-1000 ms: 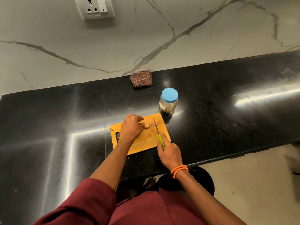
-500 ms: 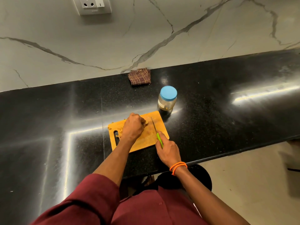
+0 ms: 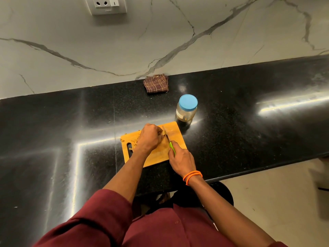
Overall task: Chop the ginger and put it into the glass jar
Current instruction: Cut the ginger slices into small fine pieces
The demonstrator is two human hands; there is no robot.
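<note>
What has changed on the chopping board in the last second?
The knife in the right hand moved left, up against the ginger under the left hand. Both grips, the board, the jar and the cloth stayed put.

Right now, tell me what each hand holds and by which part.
The right hand grips the knife by its green handle; the left hand holds the ginger, mostly hidden under curled fingers.
</note>
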